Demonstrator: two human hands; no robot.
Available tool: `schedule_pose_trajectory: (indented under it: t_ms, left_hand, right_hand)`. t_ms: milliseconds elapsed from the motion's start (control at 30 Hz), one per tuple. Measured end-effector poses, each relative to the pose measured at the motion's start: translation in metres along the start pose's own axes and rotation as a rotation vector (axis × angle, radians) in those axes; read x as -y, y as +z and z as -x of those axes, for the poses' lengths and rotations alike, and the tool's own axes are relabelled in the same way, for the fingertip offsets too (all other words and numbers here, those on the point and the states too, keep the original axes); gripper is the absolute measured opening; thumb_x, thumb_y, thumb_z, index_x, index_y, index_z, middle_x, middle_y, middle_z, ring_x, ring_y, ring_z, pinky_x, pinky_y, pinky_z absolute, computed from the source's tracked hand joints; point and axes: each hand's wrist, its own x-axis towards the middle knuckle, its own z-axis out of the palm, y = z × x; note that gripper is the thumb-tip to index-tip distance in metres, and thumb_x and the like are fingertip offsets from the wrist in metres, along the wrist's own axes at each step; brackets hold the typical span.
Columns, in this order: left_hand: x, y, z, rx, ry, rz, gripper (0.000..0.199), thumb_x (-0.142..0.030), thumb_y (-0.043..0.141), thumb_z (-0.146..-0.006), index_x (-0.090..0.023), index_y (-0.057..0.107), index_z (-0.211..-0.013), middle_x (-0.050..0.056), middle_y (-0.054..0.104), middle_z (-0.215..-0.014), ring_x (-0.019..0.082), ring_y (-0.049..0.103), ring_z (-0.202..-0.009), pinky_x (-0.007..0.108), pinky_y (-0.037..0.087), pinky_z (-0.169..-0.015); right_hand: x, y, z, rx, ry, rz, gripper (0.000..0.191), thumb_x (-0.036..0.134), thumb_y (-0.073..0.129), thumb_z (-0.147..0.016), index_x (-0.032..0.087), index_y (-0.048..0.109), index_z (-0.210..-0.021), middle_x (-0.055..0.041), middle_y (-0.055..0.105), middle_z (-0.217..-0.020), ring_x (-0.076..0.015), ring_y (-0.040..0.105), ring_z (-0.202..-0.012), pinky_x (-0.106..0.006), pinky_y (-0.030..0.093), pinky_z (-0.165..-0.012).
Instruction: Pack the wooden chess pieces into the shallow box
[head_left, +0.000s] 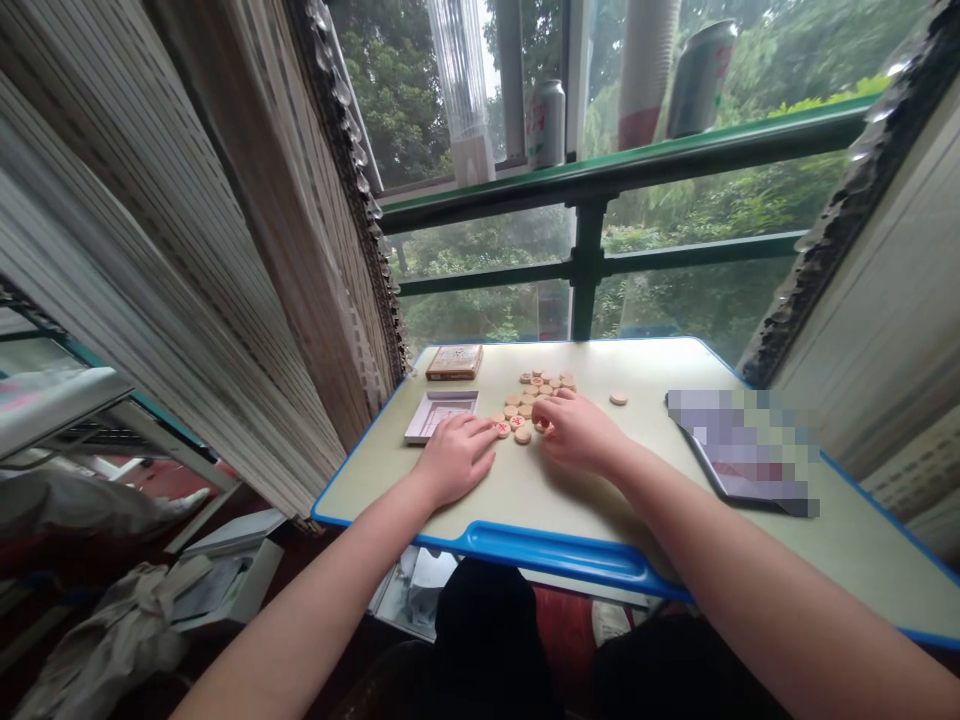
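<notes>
A person wears black legwear [487, 635], its plain dark fabric covering both knees. The left forearm [319, 600] and right forearm [720, 540] are bare along their visible length, smooth and rounded, narrowing toward a bare left hand [456, 460] and right hand [576, 430]. A whitish shoe [611, 622] is partly visible.

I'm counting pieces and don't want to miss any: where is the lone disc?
In the head view, the lone disc lies right of centre on the table, right of the clustered discs and beyond the right hand.
</notes>
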Motion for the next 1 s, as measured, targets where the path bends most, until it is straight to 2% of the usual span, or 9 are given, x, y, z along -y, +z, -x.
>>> schedule_pose_trajectory:
  t_ms: [133,267,400,633,733,800,833,900,1000]
  left_hand:
    - [0.000,0.001,0.000,0.006,0.047,-0.006,0.039,-0.033,0.049,-0.086,-0.025,0.056,-0.124,0.006,0.052,-0.133,0.025,0.045,-0.117,0.045,0.035,-0.099]
    - [-0.001,0.001,-0.003,0.092,0.125,-0.009,0.043,-0.041,0.043,-0.089,-0.031,0.049,-0.130,0.003,0.047,-0.139,0.028,0.038,-0.124,0.048,0.031,-0.102]
    - [-0.002,0.003,-0.006,0.146,0.082,-0.004,0.050,-0.049,0.040,-0.088,-0.030,0.044,-0.135,0.003,0.045,-0.140,0.031,0.034,-0.127,0.050,0.029,-0.103]
    - [-0.001,0.006,-0.005,0.079,0.023,-0.043,0.048,-0.047,0.043,-0.087,-0.024,0.051,-0.128,0.008,0.045,-0.140,0.031,0.036,-0.126,0.050,0.029,-0.102]
    - [0.000,0.006,-0.005,-0.039,-0.101,-0.096,0.042,-0.041,0.048,-0.084,-0.019,0.056,-0.120,0.011,0.050,-0.134,0.031,0.041,-0.121,0.050,0.030,-0.101]
    - [-0.001,0.007,-0.006,-0.076,-0.212,-0.142,0.042,-0.037,0.049,-0.083,-0.013,0.057,-0.117,0.016,0.055,-0.126,0.031,0.048,-0.115,0.046,0.034,-0.098]
    - [-0.002,0.007,-0.007,-0.065,-0.258,-0.164,0.043,-0.036,0.048,-0.083,-0.010,0.056,-0.116,0.018,0.058,-0.120,0.030,0.052,-0.110,0.044,0.037,-0.095]
    - [-0.005,0.007,-0.008,0.033,-0.295,-0.190,0.042,-0.033,0.044,-0.085,-0.007,0.056,-0.115,0.017,0.065,-0.105,0.027,0.059,-0.096,0.038,0.043,-0.085]
    - [-0.010,0.005,-0.007,0.109,-0.317,-0.228,0.038,-0.032,0.040,-0.087,-0.010,0.058,-0.113,0.014,0.068,-0.095,0.024,0.062,-0.086,0.034,0.045,-0.076]
  right_hand:
    - [-0.005,0.006,-0.002,-0.001,0.010,0.014,0.015,0.008,0.058,-0.067,0.020,0.059,-0.076,-0.0053,0.066,-0.079,-0.0208,0.052,-0.082,-0.029,0.038,-0.068]
    - [-0.006,0.015,-0.003,-0.010,-0.065,0.006,0.011,0.011,0.055,-0.072,0.019,0.063,-0.075,-0.0061,0.067,-0.080,-0.0207,0.051,-0.080,-0.030,0.039,-0.070]
    - [-0.001,0.016,-0.001,-0.042,-0.117,-0.041,0.015,0.018,0.057,-0.074,0.018,0.066,-0.087,-0.0073,0.066,-0.088,-0.0210,0.051,-0.083,-0.032,0.040,-0.075]
    - [0.000,0.018,-0.002,-0.039,-0.148,-0.054,0.020,0.027,0.055,-0.081,0.022,0.072,-0.090,-0.0068,0.067,-0.087,-0.0212,0.050,-0.083,-0.033,0.041,-0.074]
    - [-0.003,0.021,-0.002,-0.056,-0.112,-0.066,0.021,0.027,0.055,-0.082,0.023,0.073,-0.092,-0.0066,0.068,-0.088,-0.0205,0.050,-0.080,-0.033,0.043,-0.074]
    - [-0.005,0.021,-0.002,-0.062,-0.119,-0.069,0.021,0.026,0.055,-0.081,0.022,0.073,-0.093,-0.0073,0.067,-0.091,-0.0206,0.052,-0.082,-0.033,0.044,-0.075]
    - [-0.006,0.020,-0.002,-0.063,-0.126,-0.075,0.022,0.025,0.055,-0.081,0.021,0.073,-0.094,-0.0078,0.067,-0.093,-0.0207,0.053,-0.084,-0.033,0.044,-0.075]
    - [-0.009,0.019,-0.001,-0.060,-0.123,-0.100,0.024,0.022,0.055,-0.080,0.019,0.072,-0.098,-0.0086,0.067,-0.097,-0.0205,0.056,-0.086,-0.032,0.046,-0.076]
    - [-0.015,0.016,-0.001,-0.044,-0.083,-0.122,0.026,0.015,0.055,-0.076,0.018,0.072,-0.095,-0.0079,0.068,-0.096,-0.0200,0.059,-0.086,-0.031,0.047,-0.077]
